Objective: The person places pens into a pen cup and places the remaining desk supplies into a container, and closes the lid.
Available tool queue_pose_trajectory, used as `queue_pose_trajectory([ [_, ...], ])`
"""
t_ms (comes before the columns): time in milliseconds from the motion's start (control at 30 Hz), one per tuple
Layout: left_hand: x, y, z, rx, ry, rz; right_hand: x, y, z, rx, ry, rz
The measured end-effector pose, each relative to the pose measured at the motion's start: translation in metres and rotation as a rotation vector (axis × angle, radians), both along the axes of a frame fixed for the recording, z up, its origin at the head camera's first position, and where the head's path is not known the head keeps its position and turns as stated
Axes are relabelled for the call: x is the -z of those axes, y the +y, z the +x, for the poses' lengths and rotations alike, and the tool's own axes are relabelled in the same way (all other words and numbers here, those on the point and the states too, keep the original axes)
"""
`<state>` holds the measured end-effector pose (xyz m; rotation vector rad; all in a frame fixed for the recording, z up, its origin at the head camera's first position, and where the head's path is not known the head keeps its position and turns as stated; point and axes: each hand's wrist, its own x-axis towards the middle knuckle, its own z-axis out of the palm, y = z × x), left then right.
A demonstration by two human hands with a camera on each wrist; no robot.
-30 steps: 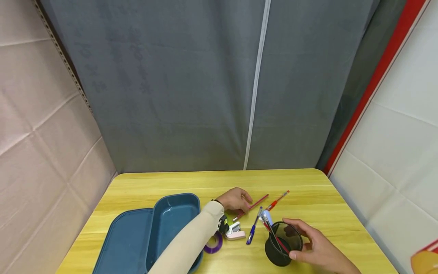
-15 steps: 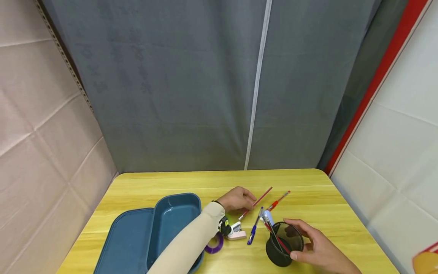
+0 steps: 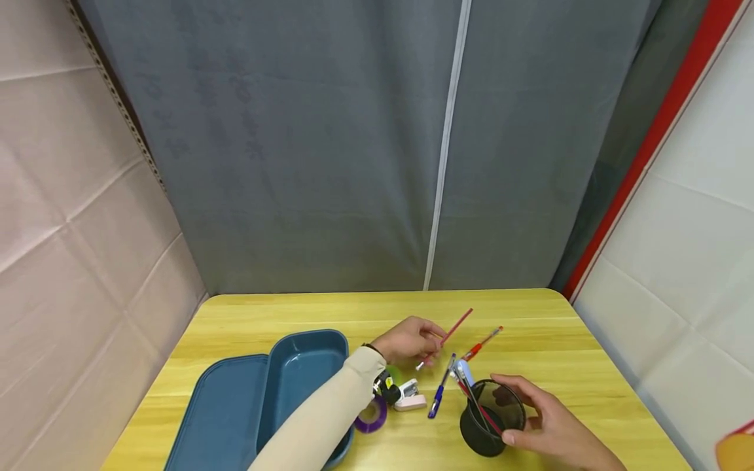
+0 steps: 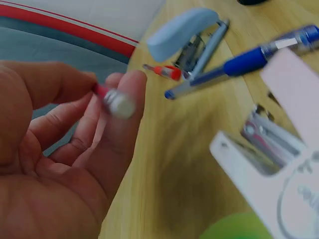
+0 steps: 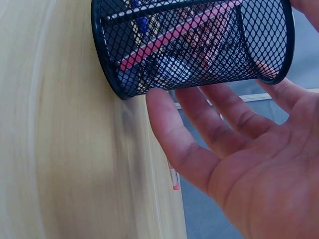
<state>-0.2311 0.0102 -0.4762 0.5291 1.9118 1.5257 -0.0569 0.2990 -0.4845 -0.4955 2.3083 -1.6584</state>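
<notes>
"Red and slender, a pencil (image 3: 461, 323) slants above the far part of a yellow wood-grained table (image 3: 283, 313), its pale, blunt end tipped in metal and pointing back toward the wearer. Who has it?"

"A person's left hand (image 3: 410, 340), reaching out from a cream sleeve (image 3: 330, 412). Thumb and finger pinch the shaft close to that pale end, blurred in the left wrist view; the other fingers bend loosely, with space between them and the palm."

"And the right hand (image 3: 542, 418)?"

"It curves round a black mesh cup (image 3: 474, 437) near the table's front edge, thumb on one side, fingertips on the other, parted about as wide as the cup. The palm sits back from the mesh."

"What shows inside?"

"A pinkish-red stick (image 5: 174, 36) leans across the interior, seen through the wire. Beside it is a slim, darker piece, too small to name. Whether the cup stands quite upright, I cannot tell."

"Between the hands?"

"A blue pen (image 3: 438, 394), a red pen (image 3: 473, 353) and a pale blue stapler (image 3: 465, 371), with a pale pink stapler (image 3: 411, 401) nearer the sleeve, next to a purple roll of tape (image 3: 379, 422)."
</notes>
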Motion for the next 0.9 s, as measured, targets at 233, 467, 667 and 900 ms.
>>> queue_pose_trajectory([
  [233, -0.006, 0.002, 0.002, -0.076, 0.062, -0.028, -0.001, -0.001, -0.001, 0.016, -0.016, 0.013],
  [467, -0.010, 0.003, 0.005, -0.143, 0.110, 0.020, -0.002, -0.001, -0.002, 0.026, -0.032, 0.031],
  [667, -0.019, 0.000, 0.009, -0.189, 0.114, 0.058, -0.002, -0.001, -0.002, 0.027, -0.025, 0.033],
  [900, -0.028, -0.004, 0.011, -0.245, 0.109, 0.141, -0.001, -0.001, -0.001, 0.021, -0.019, 0.022],
])
